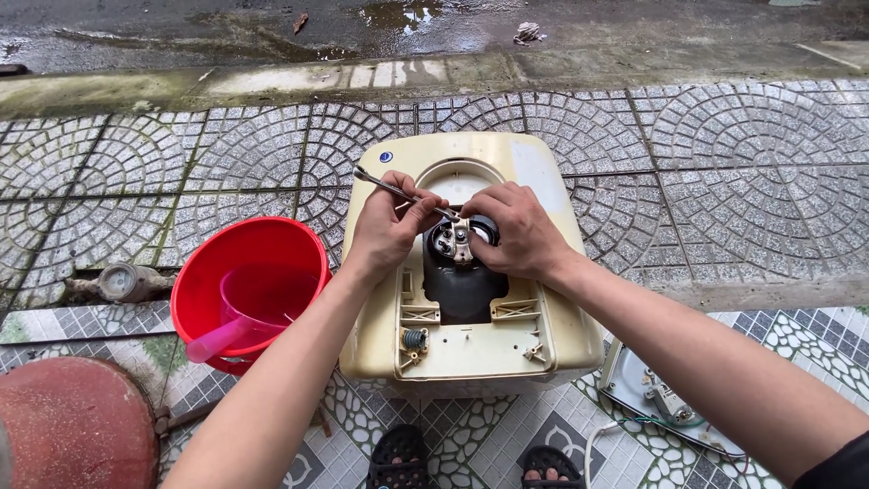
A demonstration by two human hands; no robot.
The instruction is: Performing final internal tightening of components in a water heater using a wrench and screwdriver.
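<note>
Nearest, two sandalled feet (471, 457) stand on the tiled floor (724, 163). Above them lies a cream water heater casing (543, 344) beside a red bucket (204, 281). On its black flange (462, 276), the left hand (389, 226) is closed around a metal wrench (385, 186), while the right hand (516, 226) grips the terminal fitting (457, 240).

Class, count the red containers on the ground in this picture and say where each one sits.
1: a red bucket stands left of the cream appliance casing, holding a pink scoop. Others may lie outside the view.
</note>
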